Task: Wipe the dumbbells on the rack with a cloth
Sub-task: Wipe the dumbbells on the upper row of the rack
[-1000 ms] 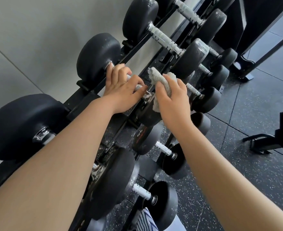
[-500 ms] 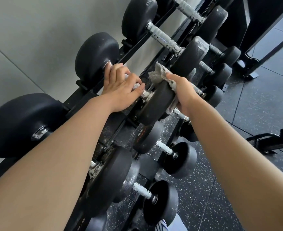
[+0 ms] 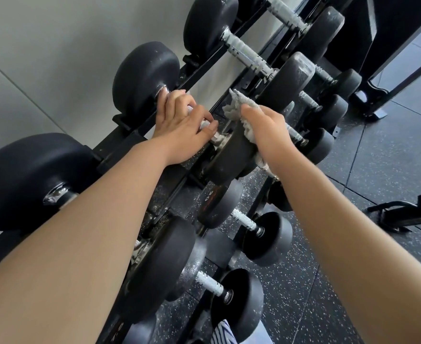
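While the left grip (image 3: 182, 130) wraps a handle (image 3: 216, 139), the right grip (image 3: 266, 127) seemingly clutches cloth (image 3: 234, 106).

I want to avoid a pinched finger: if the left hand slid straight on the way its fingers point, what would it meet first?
Most likely the round black rubber far head of the dumbbell whose silver handle the left hand grips; the fingertips look almost against it, though depth is unclear.
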`<action>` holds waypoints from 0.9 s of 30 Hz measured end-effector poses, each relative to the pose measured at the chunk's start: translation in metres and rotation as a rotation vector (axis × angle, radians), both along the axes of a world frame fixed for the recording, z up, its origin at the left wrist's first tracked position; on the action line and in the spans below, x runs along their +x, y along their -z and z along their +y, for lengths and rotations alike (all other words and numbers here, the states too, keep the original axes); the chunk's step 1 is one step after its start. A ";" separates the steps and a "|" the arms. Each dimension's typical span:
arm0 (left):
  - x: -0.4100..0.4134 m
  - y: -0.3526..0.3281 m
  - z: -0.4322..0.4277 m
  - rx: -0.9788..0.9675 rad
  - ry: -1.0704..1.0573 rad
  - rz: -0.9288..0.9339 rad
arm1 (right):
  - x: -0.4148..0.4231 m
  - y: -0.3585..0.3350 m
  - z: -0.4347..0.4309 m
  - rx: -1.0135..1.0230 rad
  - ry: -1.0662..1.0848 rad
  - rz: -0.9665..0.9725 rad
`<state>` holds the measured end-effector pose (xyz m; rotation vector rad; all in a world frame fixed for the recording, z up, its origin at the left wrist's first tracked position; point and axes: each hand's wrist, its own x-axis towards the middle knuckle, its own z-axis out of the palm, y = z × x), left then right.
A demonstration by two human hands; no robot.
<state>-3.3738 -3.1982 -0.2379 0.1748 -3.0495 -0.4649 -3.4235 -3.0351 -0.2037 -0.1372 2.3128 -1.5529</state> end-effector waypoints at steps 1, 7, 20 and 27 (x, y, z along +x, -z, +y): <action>0.000 0.000 0.000 -0.004 -0.003 0.006 | -0.010 -0.002 -0.001 0.040 0.006 -0.105; 0.001 0.000 0.001 -0.012 -0.019 -0.003 | -0.012 -0.001 0.007 -0.027 0.023 -0.242; 0.001 0.000 0.003 -0.014 -0.024 -0.001 | 0.024 0.009 0.004 0.066 -0.095 0.245; 0.002 0.001 0.005 -0.031 -0.045 0.025 | -0.012 -0.009 0.013 0.011 -0.113 -0.169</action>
